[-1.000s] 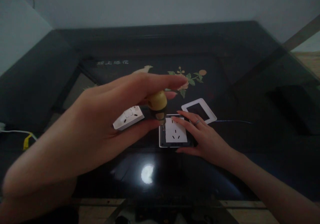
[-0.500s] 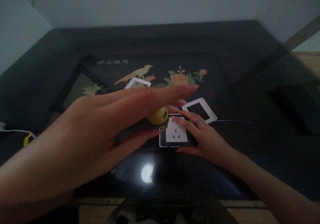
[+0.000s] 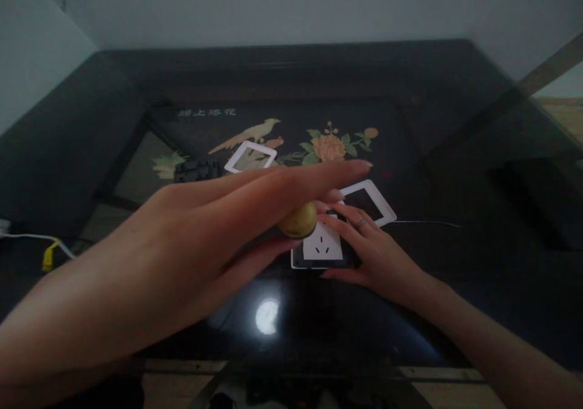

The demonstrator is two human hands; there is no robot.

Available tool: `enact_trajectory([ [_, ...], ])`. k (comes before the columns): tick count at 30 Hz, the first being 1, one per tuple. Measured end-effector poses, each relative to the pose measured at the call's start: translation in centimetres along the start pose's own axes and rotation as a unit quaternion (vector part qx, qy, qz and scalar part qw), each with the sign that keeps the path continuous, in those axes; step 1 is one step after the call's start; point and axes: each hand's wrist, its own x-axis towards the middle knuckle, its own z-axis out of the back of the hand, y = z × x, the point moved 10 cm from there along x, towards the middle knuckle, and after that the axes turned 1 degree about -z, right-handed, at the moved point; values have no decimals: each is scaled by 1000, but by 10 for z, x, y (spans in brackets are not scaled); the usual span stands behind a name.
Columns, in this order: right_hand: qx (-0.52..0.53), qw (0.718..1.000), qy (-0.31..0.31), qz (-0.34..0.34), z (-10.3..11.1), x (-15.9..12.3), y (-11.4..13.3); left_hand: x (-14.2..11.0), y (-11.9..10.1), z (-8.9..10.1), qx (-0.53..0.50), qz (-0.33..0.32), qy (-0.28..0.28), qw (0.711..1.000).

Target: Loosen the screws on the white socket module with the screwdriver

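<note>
My left hand (image 3: 218, 233) is raised close to the camera, its fingers stretched forward, with the yellow handle of a screwdriver (image 3: 298, 220) held between thumb and fingers. The handle stands over the left side of a white wall socket (image 3: 322, 246) lying on the dark glass table (image 3: 410, 312). The screwdriver's shaft is hidden. My right hand (image 3: 368, 245) lies flat on the socket's right side, fingers spread, a ring on one finger.
A white frame (image 3: 370, 201) lies just behind the socket and another white frame (image 3: 249, 157) further back left, next to a small black object (image 3: 197, 170). A white cable with a yellow clip (image 3: 48, 254) lies at the left edge. A painted bird and flowers show under the glass.
My left hand and the yellow handle have moved right and lower over the socket, hiding the white switch at its left. The far white frame and black object came into view.
</note>
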Motion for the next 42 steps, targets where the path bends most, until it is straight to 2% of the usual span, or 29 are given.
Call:
enact_trajectory([
  [4, 0, 1000, 2, -5, 0, 1, -1, 5, 6, 0, 12, 9, -40, 999],
  [7, 0, 1000, 0, -5, 1, 1, 0, 8, 3, 0, 42, -18, -67, 997],
  [10, -3, 1000, 2, -6, 0, 1, 0, 6, 1, 0, 41, -22, -60, 997],
  [14, 1, 1000, 4, -7, 0, 0, 0, 4, 11, -4, -20, 32, -22, 999],
  [20, 16, 998, -6, 54, 3, -2, 8, 9, 10, 6, 24, 20, -78, 996],
  [25, 16, 997, -10, 75, 4, -5, 11, 4, 30, 19, -48, 100, -132, 985],
  [27, 14, 997, -10, 78, 5, -4, 12, 2, 41, 17, -58, 123, -145, 980],
  [32, -3, 996, 2, 84, 7, -3, 15, 8, 72, -7, -111, 176, -119, 971],
  [37, -21, 996, 16, 83, 7, -4, 13, 10, 91, -14, -184, 218, -125, 950],
  [39, -23, 996, 24, 83, 7, -5, 13, 12, 95, -23, -160, 227, -87, 957],
  [42, -14, 996, 37, 80, 9, -5, 15, 13, 96, -48, -69, 221, 17, 973],
])
